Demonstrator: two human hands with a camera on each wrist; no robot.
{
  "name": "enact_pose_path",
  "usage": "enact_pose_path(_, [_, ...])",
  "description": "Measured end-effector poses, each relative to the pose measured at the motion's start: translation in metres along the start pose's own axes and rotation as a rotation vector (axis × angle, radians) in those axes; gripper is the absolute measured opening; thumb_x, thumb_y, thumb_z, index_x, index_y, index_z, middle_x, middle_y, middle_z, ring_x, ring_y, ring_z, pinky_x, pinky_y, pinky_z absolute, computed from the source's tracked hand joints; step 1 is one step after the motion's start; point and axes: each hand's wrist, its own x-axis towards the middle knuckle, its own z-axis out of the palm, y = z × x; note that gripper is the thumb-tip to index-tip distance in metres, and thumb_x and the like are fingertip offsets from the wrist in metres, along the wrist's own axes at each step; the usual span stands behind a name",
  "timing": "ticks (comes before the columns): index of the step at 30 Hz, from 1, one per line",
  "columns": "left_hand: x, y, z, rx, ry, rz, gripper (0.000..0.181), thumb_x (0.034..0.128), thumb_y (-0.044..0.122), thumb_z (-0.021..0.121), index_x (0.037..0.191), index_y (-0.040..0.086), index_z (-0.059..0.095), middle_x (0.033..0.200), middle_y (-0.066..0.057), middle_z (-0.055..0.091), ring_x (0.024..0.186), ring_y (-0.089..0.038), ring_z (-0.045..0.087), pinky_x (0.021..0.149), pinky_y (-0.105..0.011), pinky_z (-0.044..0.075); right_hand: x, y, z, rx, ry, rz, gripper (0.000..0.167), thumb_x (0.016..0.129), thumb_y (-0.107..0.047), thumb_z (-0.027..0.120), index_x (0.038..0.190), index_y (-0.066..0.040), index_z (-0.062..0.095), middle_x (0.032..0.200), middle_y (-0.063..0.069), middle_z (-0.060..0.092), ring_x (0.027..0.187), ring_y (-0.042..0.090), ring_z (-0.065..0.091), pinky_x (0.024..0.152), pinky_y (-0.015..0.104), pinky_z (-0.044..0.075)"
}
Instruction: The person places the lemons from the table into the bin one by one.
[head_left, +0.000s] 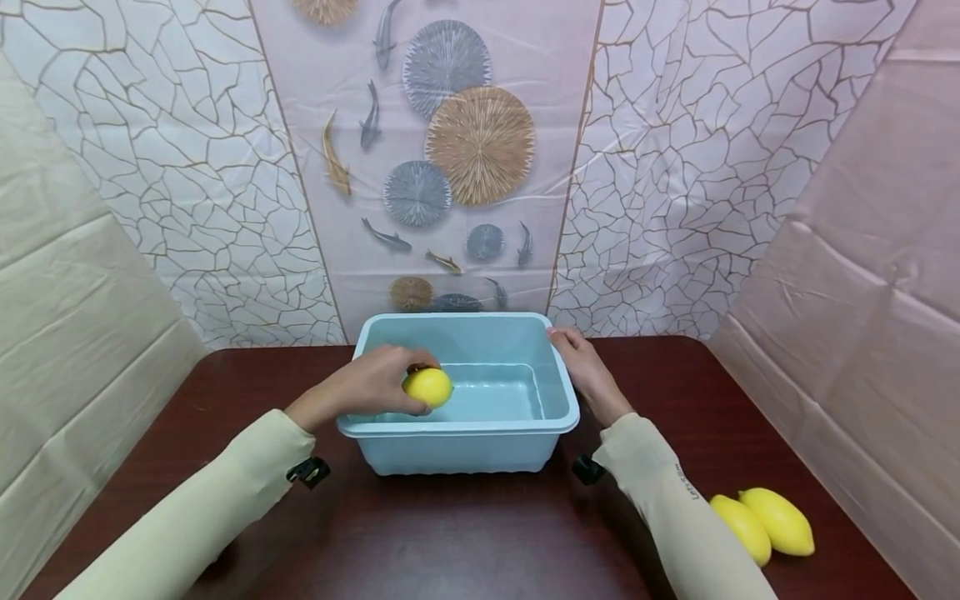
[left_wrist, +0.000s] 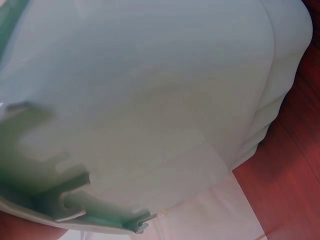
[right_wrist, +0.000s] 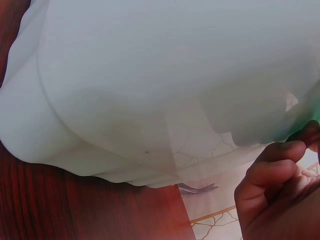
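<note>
Dark-red worktop [head_left: 480, 533], patterned backdrop [head_left: 675, 167] behind. L hand [head_left: 378, 379] curled, pinching lemon [head_left: 429, 388] over blue basin [head_left: 465, 450]; R hand [head_left: 588, 375] curled on its R rim [head_left: 564, 379]. Risk: smooth lemon may slip w/ loose pinch; basin may tip if R hand pulls.

Beneath the fingers [right_wrist: 270, 172] spreads a dark reddish-brown table [head_left: 465, 533] with a wood grain. Beyond them hangs a backdrop [head_left: 551, 179], its pinkish middle strip [head_left: 543, 50] printed with grey and gold discs [head_left: 480, 146] and fish [head_left: 372, 118], white crackle-patterned panels [head_left: 675, 167] either side. Well left of the fingers slopes a creased cream sheet [head_left: 67, 350]; well right, a pinkish sheet [head_left: 862, 283].
</note>
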Motion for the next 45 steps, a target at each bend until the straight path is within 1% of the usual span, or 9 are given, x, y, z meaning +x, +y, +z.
enact_pose_path(6, [0.001, 0.004, -0.001, 0.038, -0.045, -0.011, 0.052, 0.0817, 0.032, 0.088, 0.128, 0.014, 0.073, 0.114, 0.004, 0.075, 0.089, -0.012, 0.062, 0.080, -0.034, 0.050, 0.000, 0.000, -0.003, -0.021, 0.001, 0.006, 0.060, 0.109, -0.061, 0.044, 0.147, -0.016, 0.055, 0.137, 0.014, 0.061, 0.120, 0.028, 0.060, 0.096, 0.039, 0.050])
enact_pose_path(10, [0.005, 0.008, 0.001, 0.055, -0.080, 0.007, 0.050, 0.0834, 0.031, 0.087, 0.128, 0.013, 0.073, 0.113, 0.003, 0.074, 0.090, -0.012, 0.063, 0.081, -0.035, 0.051, 0.000, 0.000, -0.003, -0.024, 0.002, 0.001, 0.060, 0.108, -0.061, 0.043, 0.147, -0.017, 0.055, 0.136, 0.014, 0.061, 0.120, 0.028, 0.060, 0.095, 0.039, 0.049])
enact_pose_path(14, [0.010, 0.010, 0.006, 0.073, -0.116, 0.026, 0.044, 0.0870, 0.028, 0.085, 0.127, 0.013, 0.073, 0.114, 0.003, 0.074, 0.094, -0.012, 0.065, 0.085, -0.035, 0.052, 0.000, 0.002, -0.001, -0.018, 0.005, -0.003, 0.060, 0.109, -0.060, 0.042, 0.148, -0.016, 0.055, 0.134, 0.014, 0.062, 0.115, 0.026, 0.062, 0.090, 0.035, 0.052])
enact_pose_path(18, [0.011, 0.010, 0.010, 0.064, -0.155, 0.013, 0.041, 0.0895, 0.025, 0.085, 0.127, 0.013, 0.073, 0.115, 0.003, 0.074, 0.097, -0.013, 0.065, 0.088, -0.036, 0.053, 0.000, 0.003, 0.003, -0.005, 0.006, -0.004, 0.058, 0.110, -0.058, 0.043, 0.146, -0.015, 0.056, 0.131, 0.014, 0.063, 0.109, 0.024, 0.063, 0.084, 0.031, 0.053])
enact_pose_path(22, [0.012, 0.011, 0.010, 0.046, -0.178, -0.012, 0.043, 0.0902, 0.024, 0.085, 0.129, 0.010, 0.072, 0.119, -0.001, 0.074, 0.103, -0.015, 0.066, 0.092, -0.038, 0.054, 0.000, 0.000, 0.003, 0.003, 0.010, -0.010, 0.056, 0.110, -0.056, 0.043, 0.144, -0.014, 0.057, 0.128, 0.015, 0.064, 0.106, 0.023, 0.064, 0.082, 0.031, 0.054])
enact_pose_path(30, [0.011, 0.013, 0.006, 0.025, -0.187, -0.058, 0.043, 0.0912, 0.023, 0.084, 0.129, 0.007, 0.071, 0.122, -0.006, 0.073, 0.108, -0.019, 0.067, 0.095, -0.040, 0.055, -0.001, -0.005, -0.001, -0.010, -0.007, -0.019, 0.061, 0.109, -0.060, 0.043, 0.148, -0.016, 0.055, 0.133, 0.015, 0.063, 0.113, 0.025, 0.062, 0.087, 0.031, 0.052])
enact_pose_path(35, [0.013, 0.012, 0.004, -0.069, -0.205, -0.057, 0.032, 0.0966, 0.019, 0.077, 0.125, 0.006, 0.071, 0.117, -0.007, 0.074, 0.107, -0.019, 0.070, 0.093, -0.039, 0.057, -0.002, -0.003, -0.001, -0.017, -0.003, 0.000, 0.059, 0.109, -0.061, 0.043, 0.147, -0.018, 0.056, 0.134, 0.014, 0.062, 0.116, 0.025, 0.061, 0.090, 0.034, 0.051])
enact_pose_path(38, [0.014, 0.012, 0.002, -0.119, -0.187, -0.047, 0.027, 0.0989, 0.017, 0.074, 0.124, 0.005, 0.071, 0.114, -0.007, 0.074, 0.105, -0.019, 0.070, 0.092, -0.039, 0.058, -0.002, -0.001, -0.001, -0.016, -0.003, 0.005, 0.058, 0.109, -0.060, 0.044, 0.146, -0.018, 0.056, 0.135, 0.013, 0.062, 0.117, 0.026, 0.060, 0.092, 0.036, 0.050])
enact_pose_path(45, [0.011, 0.008, -0.002, -0.128, -0.120, -0.030, 0.027, 0.0999, 0.018, 0.072, 0.123, 0.005, 0.073, 0.116, -0.010, 0.075, 0.104, -0.020, 0.072, 0.092, -0.038, 0.058, -0.002, 0.000, -0.001, -0.017, 0.003, -0.015, 0.059, 0.109, -0.060, 0.045, 0.146, -0.016, 0.057, 0.133, 0.014, 0.063, 0.114, 0.025, 0.061, 0.089, 0.033, 0.050])
